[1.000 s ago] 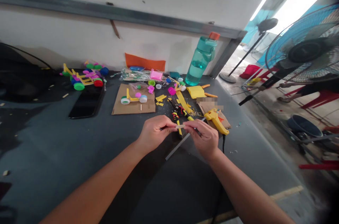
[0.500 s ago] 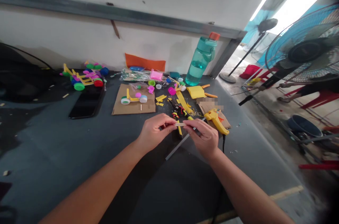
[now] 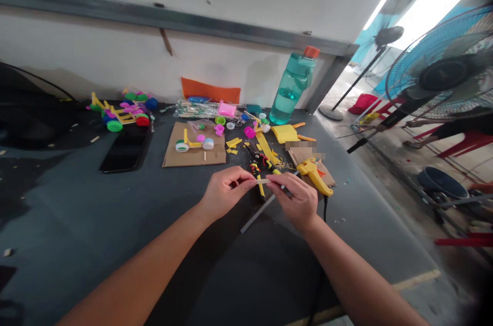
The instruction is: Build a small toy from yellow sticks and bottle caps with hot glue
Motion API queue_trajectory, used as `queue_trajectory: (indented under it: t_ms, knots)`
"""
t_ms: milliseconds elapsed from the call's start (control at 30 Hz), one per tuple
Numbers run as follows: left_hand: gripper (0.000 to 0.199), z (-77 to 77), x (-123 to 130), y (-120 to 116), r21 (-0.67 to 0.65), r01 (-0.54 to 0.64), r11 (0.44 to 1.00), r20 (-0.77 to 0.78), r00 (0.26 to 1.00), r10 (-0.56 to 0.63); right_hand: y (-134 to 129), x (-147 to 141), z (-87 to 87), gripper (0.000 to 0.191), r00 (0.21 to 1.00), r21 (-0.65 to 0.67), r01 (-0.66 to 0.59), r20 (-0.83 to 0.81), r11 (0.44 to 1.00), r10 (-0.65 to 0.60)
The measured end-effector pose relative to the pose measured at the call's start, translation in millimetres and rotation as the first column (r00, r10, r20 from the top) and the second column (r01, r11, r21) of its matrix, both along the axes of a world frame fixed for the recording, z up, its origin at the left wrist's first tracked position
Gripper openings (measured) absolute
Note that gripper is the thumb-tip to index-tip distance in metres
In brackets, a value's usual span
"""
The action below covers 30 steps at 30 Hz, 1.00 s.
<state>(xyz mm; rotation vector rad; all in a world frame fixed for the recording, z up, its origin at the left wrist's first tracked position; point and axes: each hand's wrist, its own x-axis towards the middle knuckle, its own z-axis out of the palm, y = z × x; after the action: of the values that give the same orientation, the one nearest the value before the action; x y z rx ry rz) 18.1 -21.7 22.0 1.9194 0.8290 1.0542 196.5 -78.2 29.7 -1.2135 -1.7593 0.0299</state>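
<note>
Between my two hands is a short, pale wooden stick (image 3: 262, 181), held level above the table. My left hand (image 3: 227, 190) pinches its left end between thumb and fingers. At the other end, my right hand (image 3: 295, 197) grips it the same way. Just beyond the fingers lie pliers or scissors with red and black handles (image 3: 262, 161) and a yellow strip (image 3: 261, 186). A grey stick (image 3: 258, 214) lies on the table, partly hidden by my right hand. To the right rests a yellow glue gun (image 3: 316, 177) on cardboard.
A small bottle-cap car (image 3: 194, 144) sits on a cardboard sheet (image 3: 173, 154). Farther left are more toy cars (image 3: 121, 113) and a black phone (image 3: 125, 151). A teal water bottle (image 3: 288, 92) stands at the back. Fans (image 3: 442, 74) and a person's leg (image 3: 427, 136) are off to the right.
</note>
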Motion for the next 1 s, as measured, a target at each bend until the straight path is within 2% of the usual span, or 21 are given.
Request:
queue_trajectory:
  t_ms: [367, 500, 667, 1000]
  knots:
    - [0.022, 0.9, 0.7, -1.5, -0.054, 0.011, 0.998, -0.006, 1.0, -0.012, 0.3, -1.1, 2.5, 0.015, 1.0, 0.008, -0.021, 0.007, 1.0, 0.021]
    - [0.022, 0.1, 1.5, -1.7, -0.181, 0.044, 0.982, 0.048, 0.998, -0.036, 0.4, 0.0, 0.8, 0.014, 1.0, 0.014, -0.022, 0.001, 1.0, 0.022]
    - [0.029, -3.1, 1.1, 0.2, -0.368, 0.136, 0.92, 0.154, 0.984, -0.084, 0.7, 1.3, -2.2, 0.014, 1.0, -0.01, 0.012, 0.008, 1.0, -0.012]
    - [0.024, -2.0, 2.9, -0.6, -0.423, 0.138, 0.895, 0.162, 0.984, -0.075, 0.8, -0.1, -0.2, 0.015, 1.0, -0.004, 0.001, 0.009, 1.0, -0.001]
